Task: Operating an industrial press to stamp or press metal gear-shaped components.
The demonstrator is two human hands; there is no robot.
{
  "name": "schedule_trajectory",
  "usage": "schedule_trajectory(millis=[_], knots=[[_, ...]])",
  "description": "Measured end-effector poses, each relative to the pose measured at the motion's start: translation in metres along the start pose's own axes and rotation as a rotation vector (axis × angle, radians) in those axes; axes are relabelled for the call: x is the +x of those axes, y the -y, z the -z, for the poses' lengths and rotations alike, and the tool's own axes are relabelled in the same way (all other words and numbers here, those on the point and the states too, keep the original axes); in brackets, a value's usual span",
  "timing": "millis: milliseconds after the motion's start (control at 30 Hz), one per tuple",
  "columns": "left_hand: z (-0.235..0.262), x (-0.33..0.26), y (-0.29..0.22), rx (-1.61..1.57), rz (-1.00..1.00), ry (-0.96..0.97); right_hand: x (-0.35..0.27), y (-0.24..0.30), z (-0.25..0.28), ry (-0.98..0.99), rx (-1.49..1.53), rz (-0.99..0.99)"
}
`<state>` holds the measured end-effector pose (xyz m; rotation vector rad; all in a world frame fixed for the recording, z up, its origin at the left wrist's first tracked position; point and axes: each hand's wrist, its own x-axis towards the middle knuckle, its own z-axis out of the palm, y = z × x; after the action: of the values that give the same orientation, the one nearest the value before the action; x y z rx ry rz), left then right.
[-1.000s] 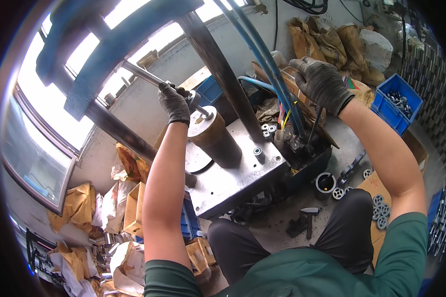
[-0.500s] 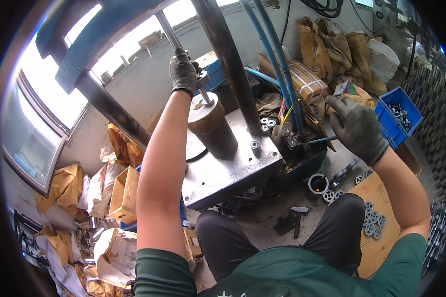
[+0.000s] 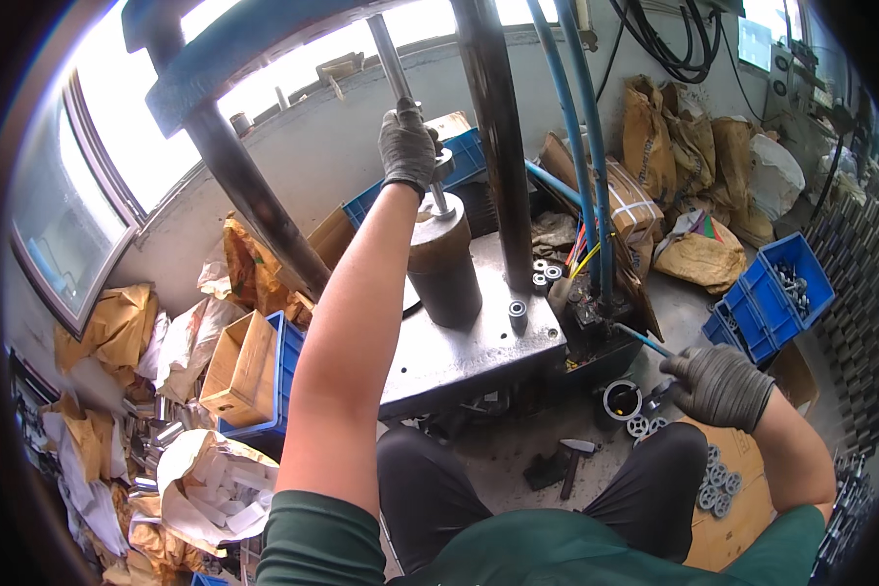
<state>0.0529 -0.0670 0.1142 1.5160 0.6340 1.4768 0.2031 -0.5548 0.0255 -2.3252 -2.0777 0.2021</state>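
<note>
My left hand [image 3: 406, 148], in a grey glove, is closed round a metal part at the lower end of the press's steel rod [image 3: 389, 61]. A ringed metal end [image 3: 443, 164] of that part shows beside the fingers. Below it, a shiny pin [image 3: 439, 200] stands on the top of a dark steel cylinder [image 3: 445, 273]. The cylinder rests on the thick steel bed plate [image 3: 498, 354]. To the right, my gloved right hand [image 3: 721, 389] is closed on the outer end of a thin blue lever [image 3: 643, 340]; its fingertips are partly hidden.
Small bearings [image 3: 518, 314] stand on the plate's right side. A hammer [image 3: 572, 467] and a ring-shaped part [image 3: 621, 400] lie on the floor. Small wheels [image 3: 717, 484] lie on cardboard. Blue crates [image 3: 779, 293] stand right; a wooden box [image 3: 238, 367] and sacks stand left.
My right hand has moved down, and the lever's outer end has swung down with it. My left hand keeps its hold by the rod. The whole view has shifted.
</note>
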Motion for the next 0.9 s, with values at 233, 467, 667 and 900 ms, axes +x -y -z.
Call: schedule_trajectory(millis=[233, 467, 667, 900], knots=[[0.003, 0.0, -0.003, -0.018, 0.008, 0.049, -0.017, 0.001, -0.008, -0.098, 0.086, -0.057], [0.003, 0.002, 0.002, -0.009, -0.018, 0.047, -0.053, 0.008, -0.048, -0.124, 0.093, -0.023], [0.003, 0.004, 0.003, -0.018, -0.023, 0.04, -0.065, 0.004, -0.071, 0.179, 0.126, -0.097], [0.004, -0.001, -0.004, 0.021, 0.012, 0.043, -0.05, 0.0, -0.043, -0.078, 0.258, -0.055]])
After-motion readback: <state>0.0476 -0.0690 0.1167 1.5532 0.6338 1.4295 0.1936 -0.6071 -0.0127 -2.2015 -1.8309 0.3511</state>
